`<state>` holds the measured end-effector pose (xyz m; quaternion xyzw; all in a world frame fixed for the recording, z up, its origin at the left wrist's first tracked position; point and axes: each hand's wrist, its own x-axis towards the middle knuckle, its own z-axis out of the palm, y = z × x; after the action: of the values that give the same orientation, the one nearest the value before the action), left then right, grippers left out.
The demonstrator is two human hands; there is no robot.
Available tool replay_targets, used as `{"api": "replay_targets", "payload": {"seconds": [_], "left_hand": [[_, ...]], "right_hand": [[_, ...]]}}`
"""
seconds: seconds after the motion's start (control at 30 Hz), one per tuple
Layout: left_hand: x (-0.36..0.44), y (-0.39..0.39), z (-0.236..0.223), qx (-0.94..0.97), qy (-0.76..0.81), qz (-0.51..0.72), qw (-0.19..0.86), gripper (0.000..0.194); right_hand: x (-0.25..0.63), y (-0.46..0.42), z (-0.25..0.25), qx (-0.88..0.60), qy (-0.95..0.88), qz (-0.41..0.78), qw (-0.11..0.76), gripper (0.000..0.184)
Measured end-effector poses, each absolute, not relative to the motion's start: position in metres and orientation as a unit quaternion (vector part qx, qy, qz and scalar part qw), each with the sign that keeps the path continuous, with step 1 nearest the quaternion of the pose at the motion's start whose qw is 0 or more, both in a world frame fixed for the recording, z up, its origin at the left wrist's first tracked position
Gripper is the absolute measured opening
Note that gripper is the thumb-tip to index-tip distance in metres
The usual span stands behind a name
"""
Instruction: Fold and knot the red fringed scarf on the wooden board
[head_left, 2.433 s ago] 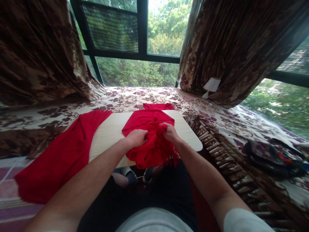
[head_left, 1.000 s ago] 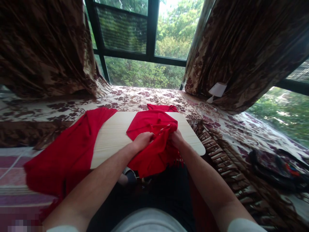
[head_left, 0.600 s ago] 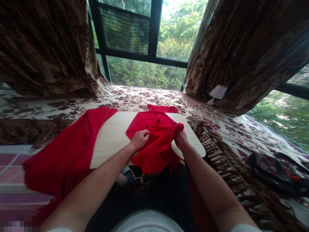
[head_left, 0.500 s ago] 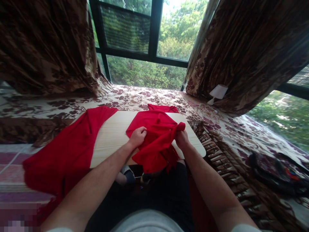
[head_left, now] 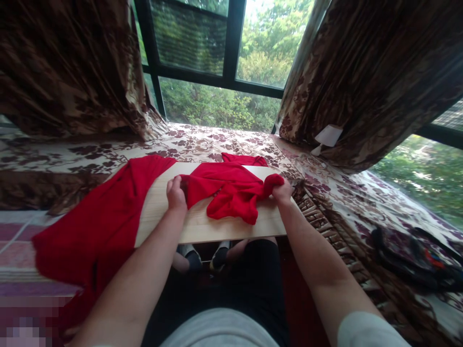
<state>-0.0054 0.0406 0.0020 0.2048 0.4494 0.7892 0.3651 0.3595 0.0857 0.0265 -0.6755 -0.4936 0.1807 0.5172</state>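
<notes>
A red scarf (head_left: 235,185) lies crumpled over a light wooden board-like table (head_left: 202,229); part of it droops towards the near edge in loose folds. My left hand (head_left: 176,193) is closed on its left edge, the fingers partly hidden behind the cloth. At the right, my right hand (head_left: 282,191) grips a bunched end of the scarf, which bulges out above the fist. The stretch between my hands is spread sideways. Another red cloth (head_left: 115,202) drapes off the table's left end; I cannot tell whether it joins the scarf.
Behind the table runs a flower-patterned covered ledge (head_left: 202,140) below a window, with a small white lamp (head_left: 328,136) at the right. A dark bag (head_left: 408,260) lies on the right-hand ledge. Long patterned curtains (head_left: 65,62) hang on both sides. My legs are under the near edge.
My left hand has moved left and my right hand slightly right, pulling the scarf wider. The near part that hung over the front edge now rests up on the table.
</notes>
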Motion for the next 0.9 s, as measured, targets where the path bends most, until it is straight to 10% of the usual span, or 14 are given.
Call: {"api": "replay_targets", "payload": {"seconds": [0.17,0.33,0.6,0.73,0.9], "left_hand": [[0.018,0.025,0.003,0.399,0.576,0.689,0.184,0.067],[0.031,0.007,0.017,0.543,0.658,0.518,-0.056,0.097],[0.033,0.004,0.01,0.658,0.695,0.29,-0.024,0.065],[0.031,0.009,0.004,0.634,0.722,0.278,-0.015,0.018],[0.021,0.02,0.002,0.548,0.737,0.391,0.055,0.014]], "right_hand": [[0.34,0.066,0.049,-0.734,-0.63,0.005,0.254,0.066],[0.277,0.03,0.066,-0.648,-0.713,-0.093,0.25,0.039],[0.214,-0.009,0.032,-0.572,-0.807,-0.04,0.141,0.049],[0.228,0.005,0.024,-0.617,-0.775,-0.05,0.127,0.029],[0.263,0.037,0.027,-0.684,-0.717,-0.025,0.131,0.025]]}}
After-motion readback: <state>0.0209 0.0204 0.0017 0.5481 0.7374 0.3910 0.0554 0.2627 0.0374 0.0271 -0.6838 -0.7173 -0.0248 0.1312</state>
